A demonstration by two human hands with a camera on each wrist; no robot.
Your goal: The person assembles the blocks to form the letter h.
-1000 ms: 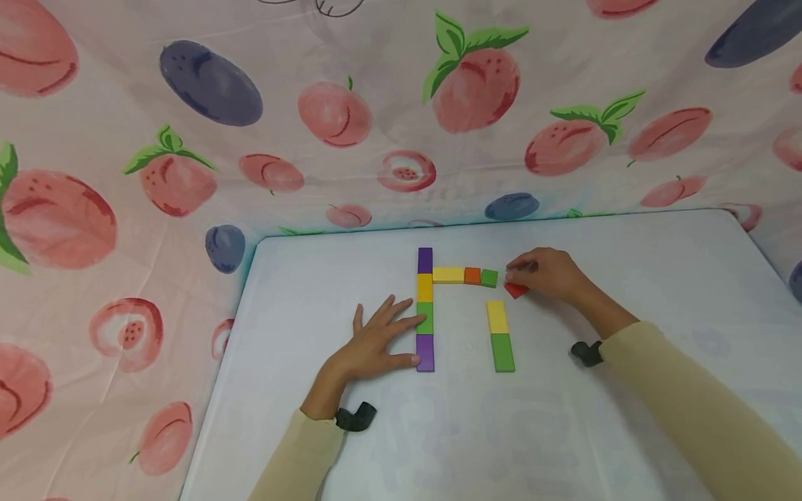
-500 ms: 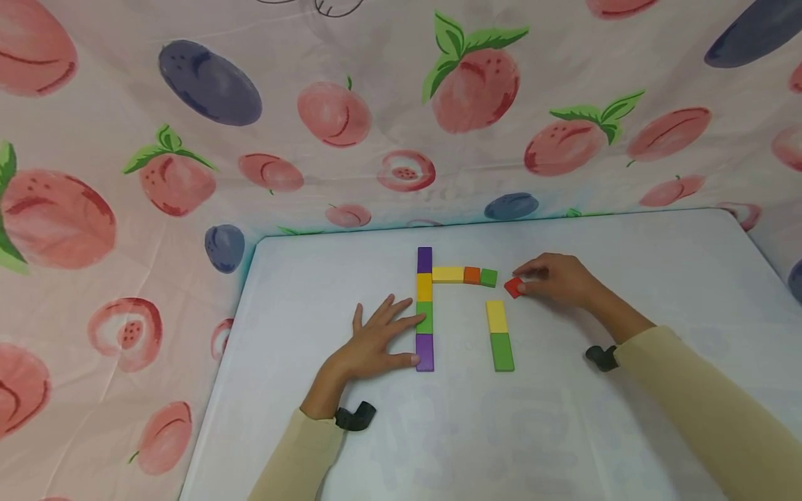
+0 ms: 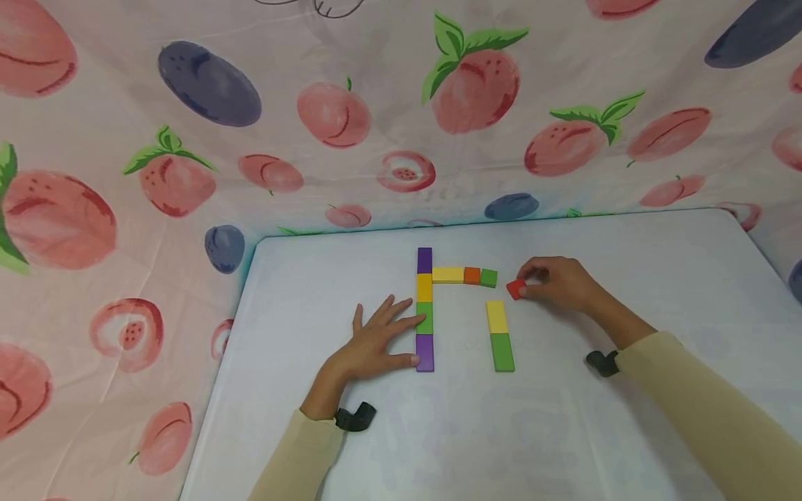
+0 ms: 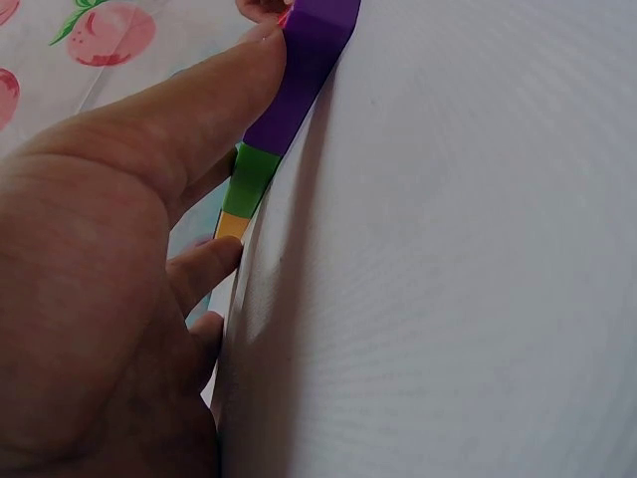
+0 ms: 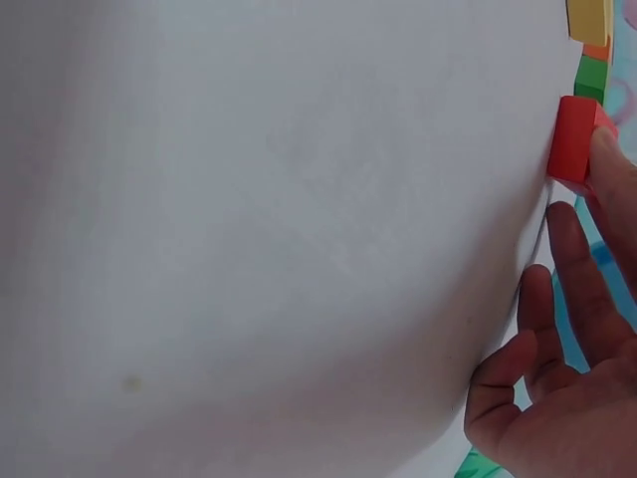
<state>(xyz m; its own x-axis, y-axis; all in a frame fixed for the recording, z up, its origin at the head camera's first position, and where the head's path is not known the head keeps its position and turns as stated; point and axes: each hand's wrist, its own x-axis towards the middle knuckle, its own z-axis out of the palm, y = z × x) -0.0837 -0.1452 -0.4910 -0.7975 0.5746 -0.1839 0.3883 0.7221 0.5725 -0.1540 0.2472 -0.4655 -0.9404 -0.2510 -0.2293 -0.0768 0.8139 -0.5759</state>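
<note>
With thumb and finger my right hand (image 3: 560,284) pinches a small red block (image 3: 516,289), just right of a short row. That row runs from a yellow block (image 3: 447,275) through an orange block (image 3: 472,276) to a green block (image 3: 489,278), and meets an upright column. Fingers spread, my left hand (image 3: 370,346) touches the column's left side, at its green block (image 3: 425,318) and its purple block (image 3: 425,353). Higher in the column are an orange-yellow block (image 3: 425,287) and a dark purple one (image 3: 425,260). In the right wrist view the red block (image 5: 574,141) sits against the thumb.
Below the row's right end, a yellow block (image 3: 497,317) and a longer green block (image 3: 502,353) lie end to end, apart from the column. All lie on a white table (image 3: 564,431). Behind and to the left hangs a fruit-print cloth (image 3: 269,83).
My right hand has drawn back slightly to the right and toward me, and more of the red block shows, turned a little. The left hand and other blocks stay put.
</note>
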